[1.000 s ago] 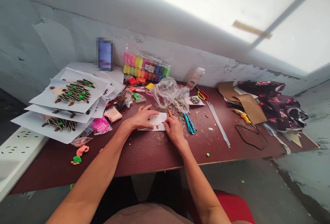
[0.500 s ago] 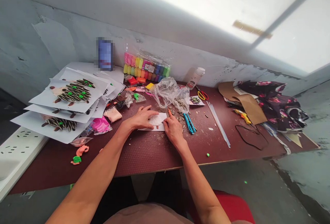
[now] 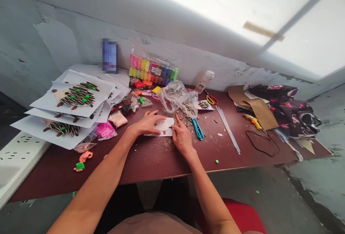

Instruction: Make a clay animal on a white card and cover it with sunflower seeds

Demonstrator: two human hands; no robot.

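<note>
In front of me lies a small sheet of white paper (image 3: 168,132) with a flat, whitish clay shape (image 3: 162,125) on it and a small brown piece near its lower edge. My left hand (image 3: 149,123) rests on the paper's left side, thumb and fingers apart around the clay. At the right edge of the paper, my right hand (image 3: 182,139) has its fingers drawn together; a tiny dark tip shows at them, too small to name. Beyond that hand are scattered striped seeds (image 3: 188,110), partly under a clear plastic bag (image 3: 174,96). A blue utility knife (image 3: 198,129) lies to its right.
Stacked paper sheets with seed-covered hedgehogs (image 3: 77,96) stand at left, near a white power strip (image 3: 24,155). Packs of coloured clay (image 3: 153,69), a white bottle (image 3: 205,81), scissors (image 3: 211,99), clear sticks (image 3: 228,130) and a floral cloth bag (image 3: 291,110) lie farther off.
My right fingertips have shifted very slightly at the paper's right edge. My left hand stays in place on the paper.
</note>
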